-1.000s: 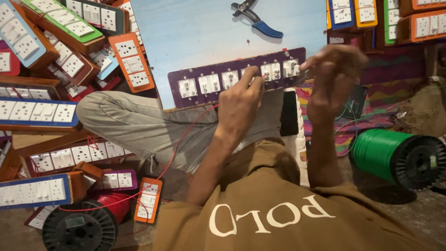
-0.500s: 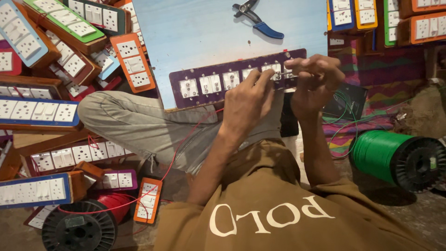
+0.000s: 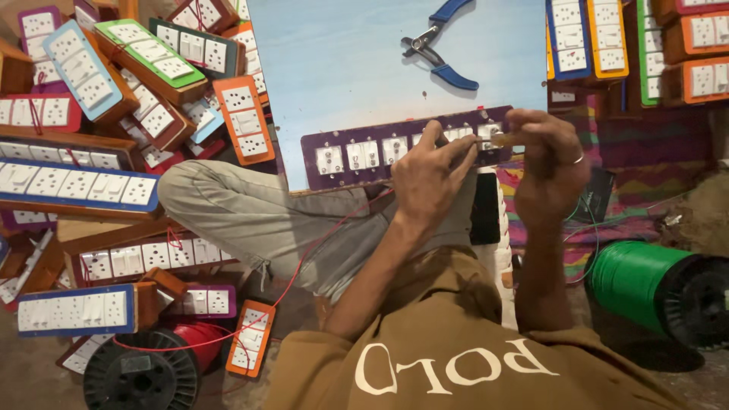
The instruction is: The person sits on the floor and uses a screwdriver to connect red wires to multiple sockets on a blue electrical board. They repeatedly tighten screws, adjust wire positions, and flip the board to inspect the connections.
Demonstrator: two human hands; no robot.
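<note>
A long purple switch panel (image 3: 357, 156) with white switches and sockets lies across my lap, against a pale blue board (image 3: 342, 68). My left hand (image 3: 429, 182) grips the panel near its right end, fingertips pressed on the fittings. My right hand (image 3: 550, 163), a ring on one finger, is closed on a small yellowish tool (image 3: 505, 140) whose tip touches the panel's right end. A thin red wire (image 3: 304, 262) runs from under my left wrist down over my grey trouser leg (image 3: 250, 220) towards a red spool (image 3: 199, 338).
Blue-handled pliers (image 3: 440, 49) lie on the board. Many coloured switch boards are piled at the left (image 3: 76, 182) and upper right (image 3: 600, 38). A green wire spool (image 3: 645, 285) stands at the right, a black reel (image 3: 140, 376) at the lower left.
Both hands have come down from in front of the camera onto the purple panel's right end. The right hand now holds the tool against it.
</note>
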